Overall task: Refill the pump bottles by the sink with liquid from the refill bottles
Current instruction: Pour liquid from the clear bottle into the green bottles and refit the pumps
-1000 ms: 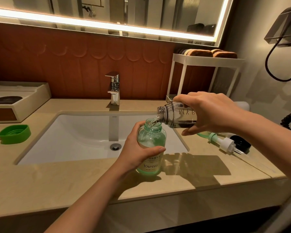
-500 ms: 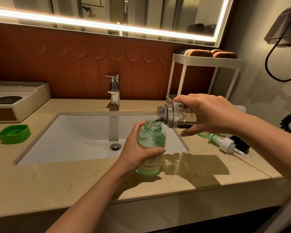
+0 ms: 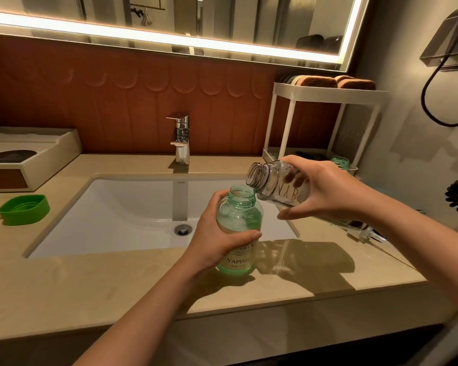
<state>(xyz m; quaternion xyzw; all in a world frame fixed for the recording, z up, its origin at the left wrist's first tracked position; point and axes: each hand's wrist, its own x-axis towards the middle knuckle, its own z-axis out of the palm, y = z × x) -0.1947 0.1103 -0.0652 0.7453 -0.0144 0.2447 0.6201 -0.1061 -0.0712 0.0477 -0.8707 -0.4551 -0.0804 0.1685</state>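
— Two bottles, both uncapped; which hand has which?
— Left hand [image 3: 212,237] is wrapped round the green bottle [image 3: 239,233], upright on the counter [image 3: 90,286] at the front edge of the sink [image 3: 132,207]; right hand [image 3: 325,192] is closed round the clear bottle [image 3: 278,184], tilted, its mouth just above and beside the green one's neck.
— And the pump?
— A pump head [image 3: 365,232] lies on the counter behind the right wrist.

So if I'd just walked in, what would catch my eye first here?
Probably the two open bottles at the centre: the left hand grips a green bottle standing on the counter's front edge, while the right hand tilts a clear bottle just above its mouth. Next, the glowing strip along the mirror above, and the bright green cap lying at far left.
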